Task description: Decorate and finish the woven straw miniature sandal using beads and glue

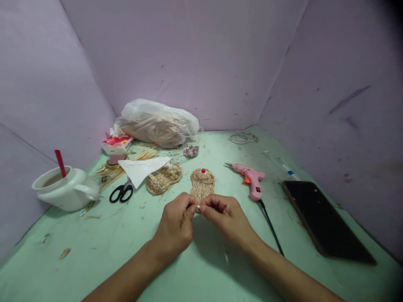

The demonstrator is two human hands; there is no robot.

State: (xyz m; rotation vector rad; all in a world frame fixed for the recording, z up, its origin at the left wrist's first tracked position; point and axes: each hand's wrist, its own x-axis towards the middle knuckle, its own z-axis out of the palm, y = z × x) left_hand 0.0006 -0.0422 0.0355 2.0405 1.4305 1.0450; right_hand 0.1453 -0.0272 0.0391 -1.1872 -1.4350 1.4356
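Two hands meet at the fingertips, the left hand (176, 219) and the right hand (227, 216) both pinching a tiny white piece (198, 206) (too small to make out exactly what it is). Just beyond them, partly hidden by the fingers, a woven straw piece (202, 184) lies flat on the green table (132, 247), a red bead (203, 170) on its far end. Farther off to the left of the hands is a second woven piece (161, 181), partly covered by a white sheet (141, 168), with black-handled scissors (121, 193) beside it. A white pot (74, 195) holding a red stick (59, 162) stands well left of the left hand. Beyond the right hand, to its right, lies a pink glue gun (251, 178); farther right is a dark tablet-like slab (327, 220). Well past both hands are a clear container of beads (191, 151) and a bulging plastic bag (159, 123).
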